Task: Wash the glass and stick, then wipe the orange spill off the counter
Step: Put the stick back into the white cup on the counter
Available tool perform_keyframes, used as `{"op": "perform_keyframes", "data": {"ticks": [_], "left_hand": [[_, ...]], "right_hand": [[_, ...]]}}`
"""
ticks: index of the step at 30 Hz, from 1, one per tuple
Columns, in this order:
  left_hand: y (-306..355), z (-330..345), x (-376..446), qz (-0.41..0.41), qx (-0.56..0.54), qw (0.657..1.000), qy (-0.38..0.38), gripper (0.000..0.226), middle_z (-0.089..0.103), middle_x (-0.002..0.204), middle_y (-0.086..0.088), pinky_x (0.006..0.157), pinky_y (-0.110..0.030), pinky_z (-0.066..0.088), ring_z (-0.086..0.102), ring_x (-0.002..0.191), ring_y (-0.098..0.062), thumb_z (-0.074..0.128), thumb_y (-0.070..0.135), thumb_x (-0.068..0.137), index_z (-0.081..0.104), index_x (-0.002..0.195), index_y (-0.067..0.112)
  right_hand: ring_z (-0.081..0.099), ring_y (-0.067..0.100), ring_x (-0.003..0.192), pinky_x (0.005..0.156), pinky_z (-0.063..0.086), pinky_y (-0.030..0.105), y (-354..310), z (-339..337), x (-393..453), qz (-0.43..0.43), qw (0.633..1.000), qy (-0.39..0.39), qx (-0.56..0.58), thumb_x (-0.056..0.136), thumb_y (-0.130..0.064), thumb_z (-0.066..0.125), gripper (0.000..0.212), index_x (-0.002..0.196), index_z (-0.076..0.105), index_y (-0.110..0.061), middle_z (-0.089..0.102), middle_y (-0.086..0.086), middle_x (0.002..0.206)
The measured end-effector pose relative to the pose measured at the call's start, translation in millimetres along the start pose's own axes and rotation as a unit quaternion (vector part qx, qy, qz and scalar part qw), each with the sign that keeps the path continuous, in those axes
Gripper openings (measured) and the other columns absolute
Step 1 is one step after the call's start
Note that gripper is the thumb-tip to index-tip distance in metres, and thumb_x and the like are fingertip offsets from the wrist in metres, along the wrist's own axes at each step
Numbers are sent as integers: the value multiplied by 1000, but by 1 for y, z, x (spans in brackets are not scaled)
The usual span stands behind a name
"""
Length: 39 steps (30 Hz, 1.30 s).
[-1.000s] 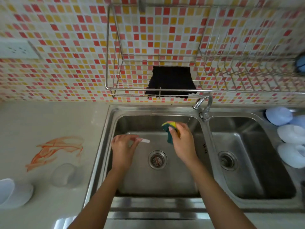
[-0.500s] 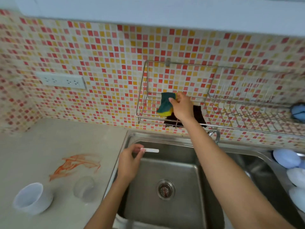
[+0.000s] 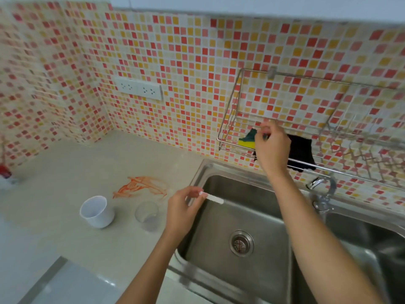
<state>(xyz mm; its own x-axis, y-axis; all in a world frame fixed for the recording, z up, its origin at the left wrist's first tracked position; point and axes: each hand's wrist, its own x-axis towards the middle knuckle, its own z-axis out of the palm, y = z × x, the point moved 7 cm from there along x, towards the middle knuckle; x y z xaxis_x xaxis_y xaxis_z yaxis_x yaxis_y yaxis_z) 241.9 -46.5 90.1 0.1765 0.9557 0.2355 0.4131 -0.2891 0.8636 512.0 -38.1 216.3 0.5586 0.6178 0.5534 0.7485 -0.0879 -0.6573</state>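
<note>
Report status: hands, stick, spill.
Left hand pinching stick over sink. Right hand at rack, on sponge. Spill unwiped; glass beside it.

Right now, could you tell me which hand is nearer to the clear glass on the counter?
Left. The left hand hovers just right of the clear glass; the right hand is up at the wire rack.

On my counter (image 3: 92, 172): one white cup (image 3: 96, 212), one clear glass (image 3: 147, 216), one orange spill (image 3: 140, 187). One white stick (image 3: 213, 198) is between my fingers. The wall rack (image 3: 230, 128) holds one sponge (image 3: 248, 140) and one black cloth (image 3: 301, 152). Two sink basins (image 3: 241, 216), one tap (image 3: 322, 194).
</note>
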Motion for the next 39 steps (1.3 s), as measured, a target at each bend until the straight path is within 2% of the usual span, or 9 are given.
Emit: {"op": "perform_keyframes", "data": {"ticks": [3, 9, 15, 19, 21, 24, 28, 32, 39], "left_hand": [[-20, -4, -16, -33, 9, 999, -4, 12, 69, 81, 12, 72, -21, 51, 64, 80, -3, 70, 33, 85, 70, 89, 22], [-45, -41, -51, -83, -9, 995, 47, 6, 69, 85, 14, 75, -17, 52, 62, 86, 1, 67, 27, 88, 69, 92, 23], [-61, -125, -41, -87, -26, 981, 170, 2, 69, 83, 11, 74, -16, 48, 63, 83, -3, 68, 25, 88, 67, 86, 24], [-85, -188, -26, -90, 13, 966, 241, 3, 68, 81, 11, 72, -8, 42, 62, 82, 0, 67, 24, 88, 66, 85, 25], [-103, -219, -19, -84, 43, 963, 253, 2, 68, 81, 9, 74, -16, 44, 63, 82, -3, 68, 24, 87, 67, 87, 22], [-134, -257, -3, -84, 110, 965, 223, 3, 67, 79, 12, 74, -28, 46, 62, 82, -10, 68, 25, 86, 65, 85, 25], [-175, -283, 22, -79, 180, 972, 126, 3, 66, 77, 11, 71, -24, 44, 60, 76, -9, 70, 22, 85, 67, 84, 21], [-213, -285, 38, -90, 211, 972, 42, 8, 68, 78, 6, 68, -22, 39, 57, 78, -12, 69, 25, 85, 70, 88, 18], [-239, -270, 49, -63, 208, 976, -35, 13, 70, 85, 0, 72, -22, 37, 57, 86, -18, 66, 21, 86, 69, 96, 14]], "right_hand": [[64, 16, 67, 58, 46, 24, 8, -6, -58, 36, 995, -26, 90, 93, -21, 56, 11, 90, 65, -15, 69, 1, 75], [66, 17, 79, 79, 51, 33, 43, 72, -163, 129, 953, -264, 70, 90, -9, 57, 32, 120, 58, -19, 70, -5, 83], [65, 5, 75, 74, 53, 24, -28, 128, -225, 69, 916, -378, 115, 87, -8, 64, 16, 90, 71, -22, 70, -8, 82], [64, 8, 72, 70, 49, 13, -92, 181, -245, 47, 897, -409, 162, 82, -5, 62, 21, 89, 72, -22, 69, -9, 79], [65, 13, 77, 77, 53, 21, -125, 216, -259, 37, 881, -435, 179, 81, -8, 64, 22, 97, 71, -20, 68, -7, 84], [62, 15, 101, 92, 49, 32, -162, 276, -282, 22, 863, -482, 152, 76, -18, 72, 47, 123, 63, -18, 66, 0, 111], [42, 19, 133, 104, 34, 28, -187, 344, -311, 7, 837, -536, 109, 72, -34, 77, 80, 142, 41, -16, 47, 2, 143], [44, 18, 130, 94, 37, 26, -188, 375, -329, 64, 829, -543, 121, 68, -34, 78, 90, 145, 33, -24, 46, -1, 140], [46, 11, 129, 104, 42, 34, -184, 389, -342, 113, 831, -519, 167, 63, -34, 84, 100, 146, 28, -36, 46, -9, 143]]}}
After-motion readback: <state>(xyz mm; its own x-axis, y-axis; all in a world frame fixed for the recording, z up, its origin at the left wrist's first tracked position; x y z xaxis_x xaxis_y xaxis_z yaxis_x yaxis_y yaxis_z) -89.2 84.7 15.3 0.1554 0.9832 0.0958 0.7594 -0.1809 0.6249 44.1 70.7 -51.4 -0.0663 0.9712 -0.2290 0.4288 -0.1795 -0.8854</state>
